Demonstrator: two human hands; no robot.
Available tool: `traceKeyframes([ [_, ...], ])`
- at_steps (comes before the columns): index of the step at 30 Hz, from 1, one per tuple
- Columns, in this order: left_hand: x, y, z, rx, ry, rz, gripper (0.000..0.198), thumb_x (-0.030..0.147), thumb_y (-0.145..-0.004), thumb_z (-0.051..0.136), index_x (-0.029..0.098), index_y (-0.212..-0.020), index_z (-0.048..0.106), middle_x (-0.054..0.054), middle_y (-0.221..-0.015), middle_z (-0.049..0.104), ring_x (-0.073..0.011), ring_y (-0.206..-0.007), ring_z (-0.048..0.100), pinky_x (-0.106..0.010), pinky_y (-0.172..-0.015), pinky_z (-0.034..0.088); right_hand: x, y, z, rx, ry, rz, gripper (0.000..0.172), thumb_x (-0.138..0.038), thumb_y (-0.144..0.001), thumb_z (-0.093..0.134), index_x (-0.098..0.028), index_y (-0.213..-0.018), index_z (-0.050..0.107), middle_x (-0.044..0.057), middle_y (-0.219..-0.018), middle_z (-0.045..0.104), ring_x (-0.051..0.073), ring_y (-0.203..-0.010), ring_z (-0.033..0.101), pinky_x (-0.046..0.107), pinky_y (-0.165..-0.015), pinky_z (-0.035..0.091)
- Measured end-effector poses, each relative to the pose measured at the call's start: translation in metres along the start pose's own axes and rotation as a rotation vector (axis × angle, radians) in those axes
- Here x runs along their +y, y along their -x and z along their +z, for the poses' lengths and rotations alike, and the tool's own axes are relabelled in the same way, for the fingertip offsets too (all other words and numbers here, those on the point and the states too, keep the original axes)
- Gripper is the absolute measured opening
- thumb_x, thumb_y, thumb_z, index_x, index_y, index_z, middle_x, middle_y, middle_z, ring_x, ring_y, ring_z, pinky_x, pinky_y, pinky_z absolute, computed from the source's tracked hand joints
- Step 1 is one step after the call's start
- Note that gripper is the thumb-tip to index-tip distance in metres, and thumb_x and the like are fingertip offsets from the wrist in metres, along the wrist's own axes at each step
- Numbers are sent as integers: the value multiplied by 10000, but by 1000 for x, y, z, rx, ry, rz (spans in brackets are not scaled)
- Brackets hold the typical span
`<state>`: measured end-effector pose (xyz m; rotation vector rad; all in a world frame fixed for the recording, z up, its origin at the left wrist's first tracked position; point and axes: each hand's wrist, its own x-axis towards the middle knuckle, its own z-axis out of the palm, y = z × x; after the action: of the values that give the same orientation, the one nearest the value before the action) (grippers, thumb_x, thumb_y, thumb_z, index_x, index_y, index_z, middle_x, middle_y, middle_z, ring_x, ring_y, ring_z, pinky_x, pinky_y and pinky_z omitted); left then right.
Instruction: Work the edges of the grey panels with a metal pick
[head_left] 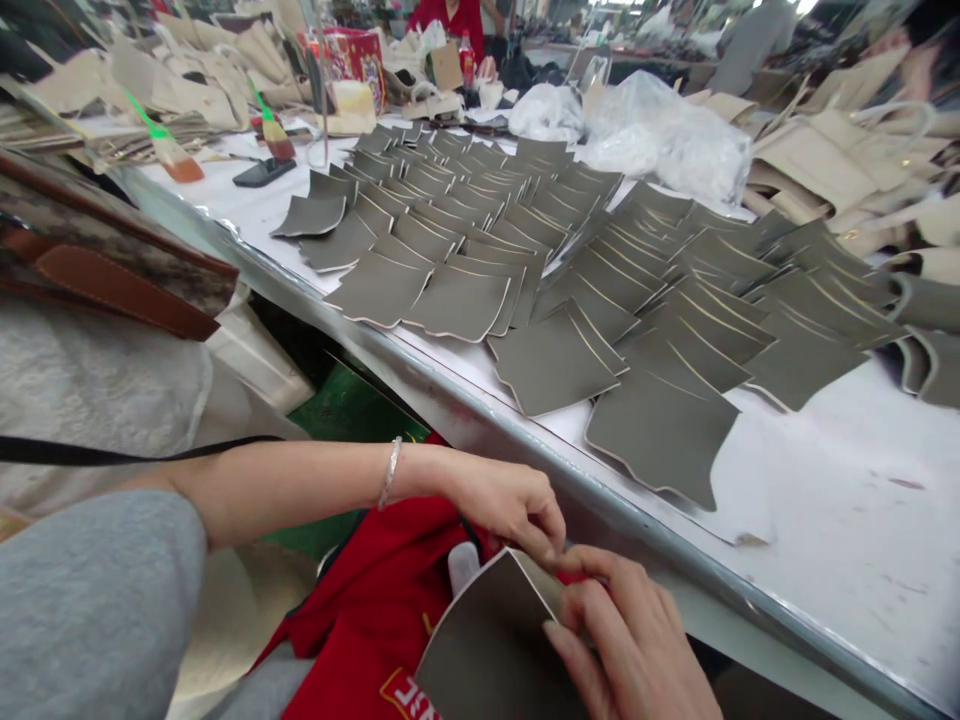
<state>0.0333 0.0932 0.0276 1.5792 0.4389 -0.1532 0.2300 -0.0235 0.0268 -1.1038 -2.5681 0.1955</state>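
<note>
Grey panels: how many appear? asks the first reader.

One held panel (487,640), replies the second, and several dozen loose panels (660,430) on the bench (825,520). They lie in overlapping rows, too shingled for an exact count.

And the other items?

Two hands, one bracelet (389,472) on the left wrist, two green-handled brushes (169,150) at the far left of the bench, one black phone (262,172) just beside them, and a heap of clear plastic bags (652,130) behind the rows.

How is the single panel gripped?

The left hand (510,505) is closed in a pinch, thumb and fingertips on the panel's top edge. The right hand (630,640) is curled around the right edge, thumb pressed flat on the face.

Where does it sit, and how does it look?

Below the bench's metal front rim, over a red cloth (375,610) on the lap. It is matt grey with a thin pale border, bowed rather than flat, its upper corner rounded.
</note>
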Motion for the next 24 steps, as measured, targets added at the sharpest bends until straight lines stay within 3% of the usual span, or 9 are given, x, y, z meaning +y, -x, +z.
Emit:
traceKeyframes([
  [3,-14,10,5,73,46,-12,262,291,-964,458,114,-876,631,19,-637,544,-103,-586,545,-194,-565,446,6,10,22,-5,-92,121,89,-269,-963,448,-246,-879,467,53,-1041,634,178,-956,613,290,-765,496],
  [5,-16,18,9,136,-87,25,214,305,-922,562,118,-948,660,5,-710,602,-104,-657,573,-180,-604,435,7,13,31,-23,-178,186,95,-273,-965,449,-254,-873,459,30,-1021,642,164,-897,618,276,-737,505],
  [8,-15,24,16,218,-246,23,161,210,-803,716,131,-941,691,23,-714,625,-86,-651,559,-151,-575,387,5,12,31,-64,-303,281,116,-280,-971,439,-257,-859,460,5,-966,634,142,-797,599,253,-686,495],
  [13,-15,23,24,283,-210,0,92,172,-805,690,144,-891,710,36,-687,631,-79,-634,560,-145,-573,375,-2,6,27,-23,-393,398,183,-288,-986,398,-248,-813,441,2,-864,595,148,-725,544,276,-655,451],
  [19,-18,24,26,298,-138,31,102,126,-801,648,150,-878,711,35,-736,647,-82,-670,574,-142,-621,394,5,11,38,14,-465,334,191,-296,-978,421,-243,-795,438,-15,-774,566,132,-659,520,239,-589,435],
  [24,-15,21,29,336,-160,59,106,155,-827,650,159,-910,715,25,-803,680,-92,-742,610,-146,-677,403,3,8,30,25,-511,326,195,-275,-983,410,-241,-791,425,-9,-787,565,128,-684,526,236,-613,441],
])
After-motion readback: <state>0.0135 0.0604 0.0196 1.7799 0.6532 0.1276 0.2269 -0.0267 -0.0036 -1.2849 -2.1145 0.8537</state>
